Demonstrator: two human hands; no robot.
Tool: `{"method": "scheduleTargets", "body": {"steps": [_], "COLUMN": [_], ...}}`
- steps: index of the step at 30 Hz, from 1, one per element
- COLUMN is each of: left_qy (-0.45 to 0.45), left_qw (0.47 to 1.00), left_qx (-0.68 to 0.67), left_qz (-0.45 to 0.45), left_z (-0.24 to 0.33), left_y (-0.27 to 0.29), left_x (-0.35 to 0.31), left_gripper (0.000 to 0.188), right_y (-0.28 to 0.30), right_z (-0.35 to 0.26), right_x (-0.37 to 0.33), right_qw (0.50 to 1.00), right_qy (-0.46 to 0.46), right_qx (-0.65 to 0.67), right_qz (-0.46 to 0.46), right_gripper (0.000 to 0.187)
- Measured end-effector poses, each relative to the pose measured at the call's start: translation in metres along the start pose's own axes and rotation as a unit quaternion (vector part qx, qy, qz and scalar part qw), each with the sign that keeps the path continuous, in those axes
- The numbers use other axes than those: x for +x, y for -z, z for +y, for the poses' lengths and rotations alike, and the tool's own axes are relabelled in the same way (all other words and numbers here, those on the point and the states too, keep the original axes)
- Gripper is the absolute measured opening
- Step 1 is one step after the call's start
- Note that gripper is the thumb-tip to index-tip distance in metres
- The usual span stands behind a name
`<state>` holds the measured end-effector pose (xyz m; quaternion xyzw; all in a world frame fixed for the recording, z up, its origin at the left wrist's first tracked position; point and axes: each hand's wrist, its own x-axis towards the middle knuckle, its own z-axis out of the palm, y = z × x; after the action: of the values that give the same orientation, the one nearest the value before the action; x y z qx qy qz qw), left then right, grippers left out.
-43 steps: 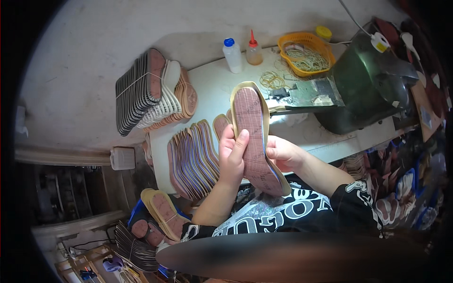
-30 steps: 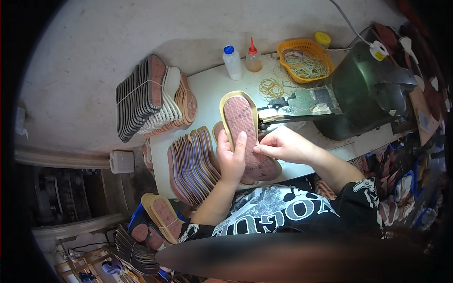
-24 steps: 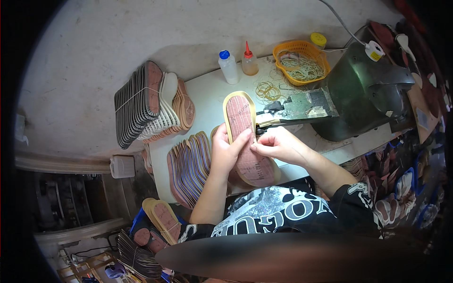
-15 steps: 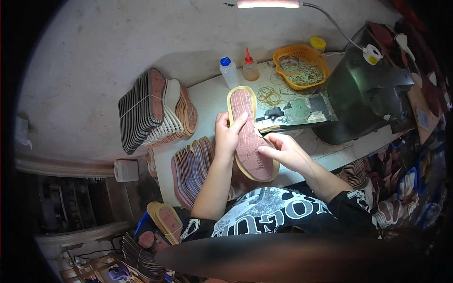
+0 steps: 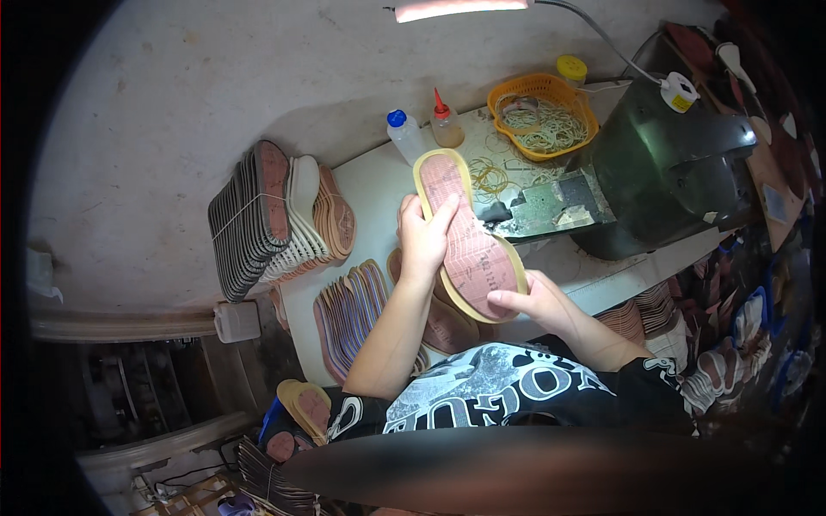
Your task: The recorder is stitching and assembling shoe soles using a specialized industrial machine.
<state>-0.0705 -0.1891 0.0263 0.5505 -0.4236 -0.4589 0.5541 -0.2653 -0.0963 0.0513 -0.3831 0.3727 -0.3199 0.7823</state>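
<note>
Between my hands is an insole [image 5: 469,232] with a pinkish-red, printed face and a yellow rim, tilted with its narrow end up and left. My left hand [image 5: 423,239] grips its left edge near the middle, thumb lying on the red face. At its wide lower end, my right hand [image 5: 544,303] pinches the right edge, thumb on top; the fingers underneath are hidden. Just right of the insole is the flat arm [image 5: 551,206] of a dark green machine [image 5: 675,168]. Below my wrists, another reddish insole [image 5: 449,328] lies partly covered on the table.
A row of insoles [image 5: 353,314] stands by my left forearm; tied stacks [image 5: 249,224] lean at the far left. Behind are a blue-capped bottle [image 5: 404,136], a red-tipped bottle [image 5: 446,125], rubber bands [image 5: 490,178] and an orange basket [image 5: 542,116]. A lamp [image 5: 460,9] hangs above.
The insole has tilted further, its wide end swinging to the right. My right hand has moved down and right along its edge to the wide end; my left hand keeps its grip.
</note>
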Motion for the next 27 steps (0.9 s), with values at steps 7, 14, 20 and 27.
{"method": "scheduleTargets", "body": {"steps": [7,14,20,27], "left_qy": [0.063,-0.176,-0.239,-0.069], "left_qw": [0.995,0.911,0.755,0.718], "left_qx": [0.077,0.373,0.423,0.474], "left_qz": [-0.014,0.018,-0.441,-0.505], "left_z": [0.003,0.024,0.064,0.074], "left_y": [0.003,0.010,0.025,0.022], "left_x": [0.015,0.030,0.062,0.082], "left_gripper": [0.032,0.048,0.056,0.052], "right_y": [-0.017,-0.030,-0.038,-0.047], "right_z": [0.013,0.013,0.000,-0.008], "right_x": [0.002,0.021,0.038,0.044], "right_qw": [0.996,0.988,0.986,0.979], "right_qy": [-0.036,0.011,0.027,0.020], "right_qx": [0.082,0.142,0.149,0.172], "right_qz": [0.014,0.067,0.071,0.107], "right_gripper": [0.027,0.021,0.027,0.037]}}
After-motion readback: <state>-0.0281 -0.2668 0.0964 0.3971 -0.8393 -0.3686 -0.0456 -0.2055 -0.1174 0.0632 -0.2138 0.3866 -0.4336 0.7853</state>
